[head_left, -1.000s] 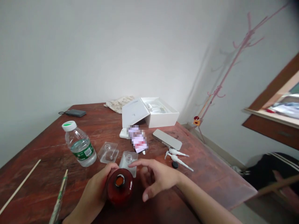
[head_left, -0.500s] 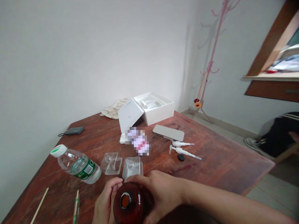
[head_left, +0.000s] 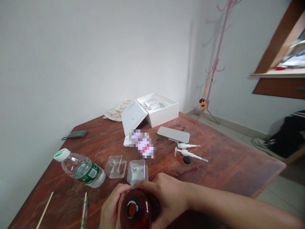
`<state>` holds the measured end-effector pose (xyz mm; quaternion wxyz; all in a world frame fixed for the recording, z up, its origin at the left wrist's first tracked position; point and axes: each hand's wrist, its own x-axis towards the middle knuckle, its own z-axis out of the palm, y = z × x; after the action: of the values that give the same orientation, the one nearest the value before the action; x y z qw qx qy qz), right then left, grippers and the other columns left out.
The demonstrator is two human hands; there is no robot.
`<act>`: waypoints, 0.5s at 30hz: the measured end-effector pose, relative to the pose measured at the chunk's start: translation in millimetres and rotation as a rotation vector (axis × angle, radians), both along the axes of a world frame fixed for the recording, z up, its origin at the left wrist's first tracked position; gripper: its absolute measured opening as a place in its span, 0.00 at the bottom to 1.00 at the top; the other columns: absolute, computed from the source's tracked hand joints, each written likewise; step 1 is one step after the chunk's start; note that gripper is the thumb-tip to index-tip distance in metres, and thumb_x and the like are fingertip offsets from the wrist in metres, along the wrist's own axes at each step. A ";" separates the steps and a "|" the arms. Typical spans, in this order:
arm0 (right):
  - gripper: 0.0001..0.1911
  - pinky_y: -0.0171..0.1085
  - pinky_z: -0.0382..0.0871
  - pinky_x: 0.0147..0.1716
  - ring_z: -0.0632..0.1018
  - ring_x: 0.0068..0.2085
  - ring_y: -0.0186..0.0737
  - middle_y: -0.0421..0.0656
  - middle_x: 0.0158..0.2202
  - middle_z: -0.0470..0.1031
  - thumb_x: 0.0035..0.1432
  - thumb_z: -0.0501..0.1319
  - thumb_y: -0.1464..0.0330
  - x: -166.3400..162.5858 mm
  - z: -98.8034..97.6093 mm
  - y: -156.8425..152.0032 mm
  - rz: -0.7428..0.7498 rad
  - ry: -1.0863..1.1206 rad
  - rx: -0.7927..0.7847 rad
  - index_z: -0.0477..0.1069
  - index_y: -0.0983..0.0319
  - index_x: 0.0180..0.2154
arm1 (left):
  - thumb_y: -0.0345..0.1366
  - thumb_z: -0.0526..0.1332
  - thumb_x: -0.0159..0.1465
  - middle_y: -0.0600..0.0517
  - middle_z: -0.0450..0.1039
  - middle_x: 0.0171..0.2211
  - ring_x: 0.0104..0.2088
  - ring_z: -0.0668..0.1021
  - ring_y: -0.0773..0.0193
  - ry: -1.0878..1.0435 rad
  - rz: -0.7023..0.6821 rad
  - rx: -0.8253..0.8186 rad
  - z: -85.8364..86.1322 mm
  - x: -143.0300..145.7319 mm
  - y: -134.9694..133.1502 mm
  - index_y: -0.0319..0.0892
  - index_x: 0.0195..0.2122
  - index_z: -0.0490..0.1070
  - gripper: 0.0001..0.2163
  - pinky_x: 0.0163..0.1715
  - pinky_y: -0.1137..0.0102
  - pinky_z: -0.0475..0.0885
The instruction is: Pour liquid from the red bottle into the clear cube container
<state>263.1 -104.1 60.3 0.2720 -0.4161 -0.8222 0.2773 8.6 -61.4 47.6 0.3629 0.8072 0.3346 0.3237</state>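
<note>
A dark reddish-brown bottle point(head_left: 142, 205) with an uncapped round mouth stands at the lower edge of the view, seen from above. Around its left side curl the fingers of my left hand point(head_left: 112, 205). My right hand point(head_left: 168, 197) grips it from the right, thumb on the near side and fingers across the far side. Just beyond the bottle are two clear plastic square holders point(head_left: 137, 170). Two white pump heads point(head_left: 192, 155) with tubes lie farther right, beside a small black cap point(head_left: 187, 160). The lower part of the bottle is hidden.
On the left, a water bottle point(head_left: 79, 168) lies tilted, with a wooden stick point(head_left: 44, 210) and wrapped chopsticks point(head_left: 84, 211) nearer. Farther back are an open white box point(head_left: 164, 116), a grey flat case point(head_left: 173, 135), a dark power bank point(head_left: 76, 134) and a cloth point(head_left: 118, 111).
The view has shifted slightly, so the table items appear a little farther right. Both hands stay around the brown bottle, which sits slightly lower and farther right in view.
</note>
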 end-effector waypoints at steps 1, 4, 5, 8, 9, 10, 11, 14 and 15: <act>0.47 0.33 0.67 0.26 0.87 0.30 0.48 0.44 0.35 0.88 0.48 0.79 0.50 0.0 -0.1 0.0 0.002 -0.005 0.006 0.72 0.59 0.65 | 0.53 0.68 0.67 0.48 0.84 0.41 0.39 0.86 0.49 0.003 -0.001 -0.006 0.3 0.8 0.0 0.50 0.48 0.79 0.15 0.39 0.64 0.84; 0.46 0.33 0.67 0.26 0.86 0.30 0.47 0.43 0.34 0.88 0.48 0.79 0.49 0.5 1.0 -0.5 -0.002 -0.014 0.008 0.73 0.59 0.64 | 0.57 0.64 0.68 0.46 0.84 0.40 0.39 0.86 0.49 0.008 0.033 -0.018 0.8 3.4 0.1 0.49 0.45 0.78 0.17 0.38 0.63 0.84; 0.45 0.33 0.67 0.26 0.86 0.30 0.46 0.43 0.34 0.88 0.48 0.79 0.49 0.7 1.5 -0.6 -0.005 -0.015 0.004 0.74 0.59 0.64 | 0.58 0.63 0.69 0.46 0.84 0.40 0.39 0.86 0.48 0.009 0.044 -0.015 0.8 4.1 0.3 0.49 0.45 0.78 0.18 0.39 0.63 0.84; 0.45 0.34 0.67 0.27 0.86 0.30 0.47 0.43 0.35 0.88 0.49 0.78 0.48 1.1 2.2 -0.8 -0.007 0.000 0.010 0.74 0.59 0.64 | 0.58 0.61 0.71 0.46 0.84 0.40 0.38 0.86 0.49 0.007 0.047 0.000 0.9 4.8 1.0 0.49 0.46 0.78 0.19 0.39 0.63 0.84; 0.45 0.34 0.68 0.27 0.87 0.31 0.47 0.44 0.36 0.88 0.49 0.78 0.47 1.2 2.1 -0.7 -0.003 0.008 0.016 0.74 0.60 0.63 | 0.57 0.60 0.71 0.46 0.84 0.39 0.38 0.86 0.50 0.005 0.041 0.001 1.1 4.8 1.3 0.49 0.46 0.78 0.18 0.38 0.64 0.84; 0.45 0.34 0.68 0.28 0.87 0.32 0.48 0.45 0.37 0.89 0.49 0.78 0.47 1.2 1.8 -0.5 0.000 0.014 0.023 0.74 0.60 0.63 | 0.56 0.60 0.72 0.46 0.84 0.39 0.37 0.86 0.50 0.005 0.037 -0.001 1.3 4.7 1.5 0.48 0.46 0.78 0.18 0.38 0.65 0.84; 0.45 0.35 0.69 0.28 0.87 0.32 0.48 0.45 0.37 0.89 0.49 0.78 0.47 1.1 1.5 -0.3 0.005 0.018 0.029 0.74 0.60 0.63 | 0.56 0.60 0.72 0.47 0.84 0.39 0.37 0.86 0.51 0.002 0.032 -0.002 1.5 4.6 1.8 0.48 0.45 0.78 0.17 0.38 0.65 0.83; 0.45 0.35 0.69 0.29 0.88 0.32 0.49 0.46 0.39 0.89 0.50 0.78 0.47 0.9 0.7 0.5 0.007 0.010 0.045 0.74 0.61 0.63 | 0.54 0.61 0.72 0.47 0.85 0.40 0.37 0.86 0.51 -0.002 0.027 -0.002 1.7 4.8 2.3 0.48 0.44 0.79 0.16 0.38 0.66 0.83; 0.45 0.36 0.70 0.29 0.88 0.33 0.50 0.47 0.39 0.89 0.49 0.78 0.47 0.9 0.6 0.7 0.009 0.008 0.051 0.74 0.61 0.63 | 0.53 0.61 0.72 0.47 0.85 0.40 0.37 0.86 0.51 0.001 0.024 -0.001 1.6 4.9 2.4 0.48 0.44 0.79 0.15 0.38 0.66 0.83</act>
<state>264.0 -103.4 60.8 0.2846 -0.4044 -0.8296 0.2594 13.5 -59.1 49.2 0.3590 0.8031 0.3446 0.3277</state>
